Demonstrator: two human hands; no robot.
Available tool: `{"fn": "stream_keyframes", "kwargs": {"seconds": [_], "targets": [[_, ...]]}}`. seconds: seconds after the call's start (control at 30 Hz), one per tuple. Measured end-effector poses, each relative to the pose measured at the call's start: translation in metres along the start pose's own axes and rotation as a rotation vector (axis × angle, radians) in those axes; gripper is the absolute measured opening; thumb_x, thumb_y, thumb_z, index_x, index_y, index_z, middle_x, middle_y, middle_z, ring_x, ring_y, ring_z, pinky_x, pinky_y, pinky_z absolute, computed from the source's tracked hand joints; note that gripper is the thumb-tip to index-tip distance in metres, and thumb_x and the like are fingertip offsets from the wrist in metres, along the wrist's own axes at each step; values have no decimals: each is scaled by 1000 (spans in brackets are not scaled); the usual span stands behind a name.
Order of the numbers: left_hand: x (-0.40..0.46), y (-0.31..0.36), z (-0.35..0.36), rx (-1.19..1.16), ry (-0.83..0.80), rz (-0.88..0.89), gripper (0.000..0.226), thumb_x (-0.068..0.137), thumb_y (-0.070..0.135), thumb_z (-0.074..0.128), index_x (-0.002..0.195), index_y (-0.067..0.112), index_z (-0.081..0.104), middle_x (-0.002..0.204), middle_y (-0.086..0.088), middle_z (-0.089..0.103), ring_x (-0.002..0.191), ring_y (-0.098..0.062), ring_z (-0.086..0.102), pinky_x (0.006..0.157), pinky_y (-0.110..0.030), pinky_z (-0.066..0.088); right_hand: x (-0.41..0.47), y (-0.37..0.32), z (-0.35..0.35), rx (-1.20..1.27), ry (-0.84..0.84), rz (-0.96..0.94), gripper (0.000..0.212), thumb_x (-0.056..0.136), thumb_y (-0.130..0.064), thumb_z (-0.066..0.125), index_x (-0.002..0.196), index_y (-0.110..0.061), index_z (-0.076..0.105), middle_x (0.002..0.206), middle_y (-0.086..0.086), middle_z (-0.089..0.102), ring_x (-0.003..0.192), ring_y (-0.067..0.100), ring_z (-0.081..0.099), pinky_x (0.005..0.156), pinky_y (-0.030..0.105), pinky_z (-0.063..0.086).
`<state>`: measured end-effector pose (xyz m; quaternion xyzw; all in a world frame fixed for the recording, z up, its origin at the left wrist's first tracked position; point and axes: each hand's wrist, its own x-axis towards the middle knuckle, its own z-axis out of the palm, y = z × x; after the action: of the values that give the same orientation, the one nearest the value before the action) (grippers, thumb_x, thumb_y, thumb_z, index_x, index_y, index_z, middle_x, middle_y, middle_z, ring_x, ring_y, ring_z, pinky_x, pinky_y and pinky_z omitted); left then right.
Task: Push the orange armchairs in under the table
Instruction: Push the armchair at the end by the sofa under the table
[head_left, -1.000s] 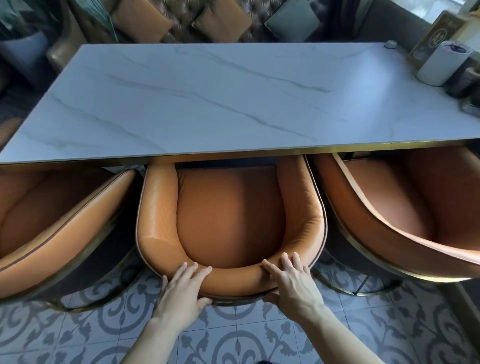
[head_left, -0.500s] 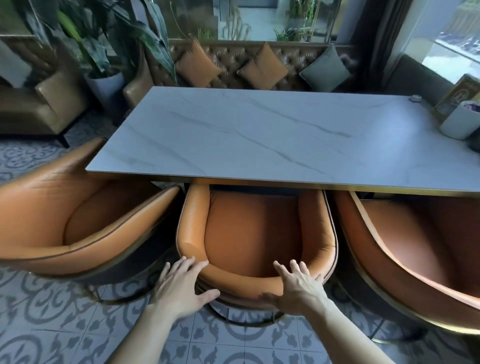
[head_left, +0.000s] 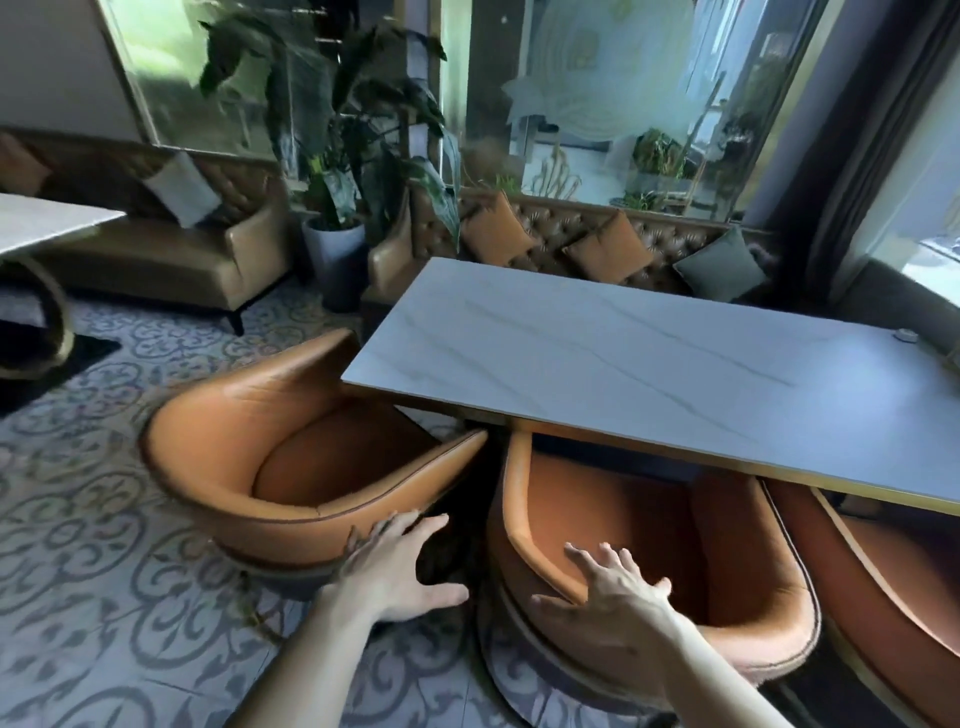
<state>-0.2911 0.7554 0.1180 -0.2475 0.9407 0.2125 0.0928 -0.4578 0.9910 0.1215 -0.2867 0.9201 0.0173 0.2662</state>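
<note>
Three orange armchairs line the near side of a white marble table. The middle armchair sits partly under the table edge, as does the right armchair. The left armchair stands turned at an angle at the table's left corner, mostly out from under it. My left hand is open with fingers spread, its fingertips at the left armchair's backrest rim. My right hand is open over the left part of the middle armchair's backrest; contact is unclear.
A tufted brown sofa with cushions runs behind the table. A potted plant stands at the table's far left corner, a tan sofa and a second table farther left. Patterned tile floor lies open at the left.
My view has swung left and up. Both hands have come off the middle armchair's backrest and moved left; the left hand now reaches the left armchair.
</note>
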Motion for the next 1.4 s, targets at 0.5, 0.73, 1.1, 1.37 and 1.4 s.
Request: {"fn": "stream_keyframes", "kwargs": {"seconds": [0.5, 0.73, 1.1, 1.37, 1.4], "targets": [[-26, -288, -66, -242, 147, -177, 100, 64, 78, 59, 149, 45, 19, 158, 10, 21, 141, -18, 28, 109, -43, 34, 94, -315, 17, -34, -25, -328, 131, 50, -106, 44, 159, -42, 10, 170, 7, 9, 156, 28, 5, 119, 67, 18], [35, -402, -103, -186, 40, -265, 100, 67, 76, 60, 149, 48, 12, 162, 6, 15, 144, -21, 22, 114, -46, 28, 196, -420, 30, -16, -94, -357, 110, 73, -89, 56, 160, -38, 11, 169, 9, 15, 154, 28, 12, 118, 62, 28], [136, -516, -166, -84, -76, -144, 97, 76, 62, 71, 147, 54, 6, 160, 15, 10, 143, -17, 24, 109, -43, 36, 277, -511, 22, 77, -138, -244, 106, 78, -84, 59, 160, -34, 16, 168, 10, 18, 154, 29, 16, 120, 54, 28], [205, -588, -176, 143, -211, 133, 104, 72, 67, 71, 152, 44, 8, 163, 6, 10, 149, -15, 5, 122, -41, 6, 297, -578, 62, 174, -149, -64, 108, 75, -83, 63, 160, -35, 16, 167, 9, 21, 154, 28, 18, 120, 52, 29], [214, -599, -175, 169, -232, 175, 103, 72, 67, 70, 152, 44, 9, 163, 6, 10, 149, -14, 3, 122, -41, 2, 298, -590, 71, 184, -154, -37, 109, 74, -84, 63, 160, -36, 16, 166, 8, 22, 154, 28, 18, 120, 53, 29]]}}
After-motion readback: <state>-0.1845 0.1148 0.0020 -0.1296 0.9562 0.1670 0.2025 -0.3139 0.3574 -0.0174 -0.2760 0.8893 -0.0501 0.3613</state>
